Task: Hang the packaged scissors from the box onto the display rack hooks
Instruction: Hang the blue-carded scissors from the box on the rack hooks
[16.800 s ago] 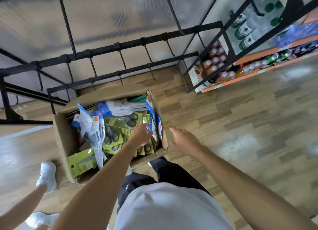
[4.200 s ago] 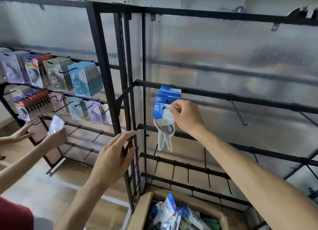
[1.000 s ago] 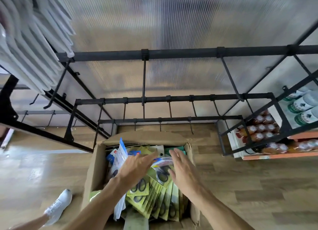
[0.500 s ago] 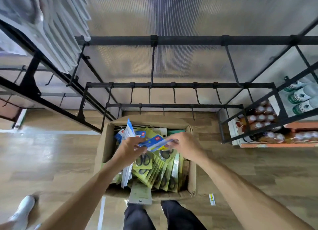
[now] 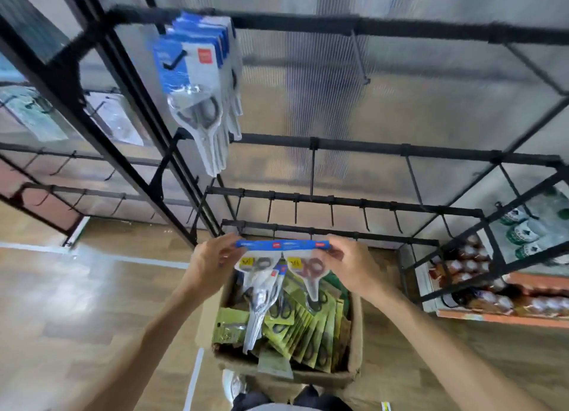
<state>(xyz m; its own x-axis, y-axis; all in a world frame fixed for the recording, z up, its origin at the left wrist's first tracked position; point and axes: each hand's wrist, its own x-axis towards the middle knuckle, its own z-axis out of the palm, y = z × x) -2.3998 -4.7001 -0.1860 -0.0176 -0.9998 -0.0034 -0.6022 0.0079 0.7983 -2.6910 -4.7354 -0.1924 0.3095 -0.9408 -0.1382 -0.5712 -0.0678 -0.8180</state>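
My left hand (image 5: 212, 264) and my right hand (image 5: 351, 267) each grip blue-topped scissor packs (image 5: 281, 256) side by side above the cardboard box (image 5: 355, 333). The left pack holds dark-handled scissors, the right one reddish-handled scissors. Their clear blister ends hang down into the box opening. Below them the box is filled with several green-carded scissor packs (image 5: 303, 327). On the black display rack (image 5: 311, 146) a bunch of blue-topped scissor packs (image 5: 200, 81) hangs from an upper left hook. Bare hooks (image 5: 331, 213) line the lower bars.
A neighbouring rack section at the left carries other packaged goods (image 5: 34, 115). At the right stands a low orange shelf with bottles (image 5: 471, 272). A white shoe (image 5: 232, 386) shows at the box's near edge. Wooden floor lies on both sides of the box.
Both hands have lifted the blue-topped packs up out of the box and spread them side by side. My view has tilted up, showing the hung bunch on the rack.
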